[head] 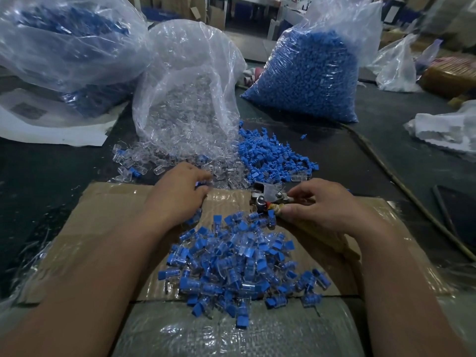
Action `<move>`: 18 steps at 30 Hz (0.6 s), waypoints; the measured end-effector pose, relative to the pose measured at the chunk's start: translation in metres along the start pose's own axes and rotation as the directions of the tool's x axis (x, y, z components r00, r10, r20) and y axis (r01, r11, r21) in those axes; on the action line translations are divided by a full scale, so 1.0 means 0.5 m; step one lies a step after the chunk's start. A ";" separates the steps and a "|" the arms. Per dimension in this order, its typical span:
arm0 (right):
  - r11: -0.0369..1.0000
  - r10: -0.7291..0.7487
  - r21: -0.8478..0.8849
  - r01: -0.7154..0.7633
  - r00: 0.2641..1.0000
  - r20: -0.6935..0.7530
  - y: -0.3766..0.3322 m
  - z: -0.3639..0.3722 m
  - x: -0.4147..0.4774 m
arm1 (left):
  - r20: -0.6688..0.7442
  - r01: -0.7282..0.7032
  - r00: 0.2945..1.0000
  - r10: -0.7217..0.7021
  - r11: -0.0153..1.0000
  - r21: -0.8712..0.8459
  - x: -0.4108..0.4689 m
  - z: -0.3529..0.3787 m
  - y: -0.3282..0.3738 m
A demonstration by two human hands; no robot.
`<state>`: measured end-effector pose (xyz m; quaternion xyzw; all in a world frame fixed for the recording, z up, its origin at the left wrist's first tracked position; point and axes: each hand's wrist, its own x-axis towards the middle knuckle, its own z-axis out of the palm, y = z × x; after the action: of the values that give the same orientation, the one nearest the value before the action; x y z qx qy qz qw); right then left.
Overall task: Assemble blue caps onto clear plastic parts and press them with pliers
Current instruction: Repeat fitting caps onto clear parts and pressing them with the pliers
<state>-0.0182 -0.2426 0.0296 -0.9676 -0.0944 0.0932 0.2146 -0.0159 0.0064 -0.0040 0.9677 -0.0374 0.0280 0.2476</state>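
nearest, a heap of clear plastic parts fitted with blue caps (231,266) lies on a taped brown cardboard sheet (108,215). beyond it the right hand (324,210) grips the handles of grey metal pliers (268,195); the left hand (177,197) curls its fingers over loose clear plastic parts (224,173), whether pinching one i cannot tell. loose blue caps (270,155) lie just beside those, on the dark table (51,171), before a clear bag of blue caps (306,73).
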 end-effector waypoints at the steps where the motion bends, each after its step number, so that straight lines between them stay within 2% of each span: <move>1: 1.000 0.001 -0.003 -0.001 1.000 0.001 0.000 0.000 0.001 | 0.002 -0.012 1.000 0.012 1.000 0.005 -0.002 -0.002 0.003; 14: 1.000 0.020 0.002 -0.020 1.000 0.014 0.010 0.005 0.004 | -0.134 0.011 0.990 -0.034 0.986 -0.165 -0.009 -0.011 0.012; 18: 1.000 0.013 0.017 -0.014 1.000 0.025 0.012 0.005 0.004 | -0.171 0.021 0.982 -0.083 0.941 -0.337 -0.015 -0.014 0.019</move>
<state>-0.0160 -0.2464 0.0246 -0.9652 -0.0897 0.1077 0.2209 -0.0243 0.0019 0.0061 0.9057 0.0070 0.1036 0.4110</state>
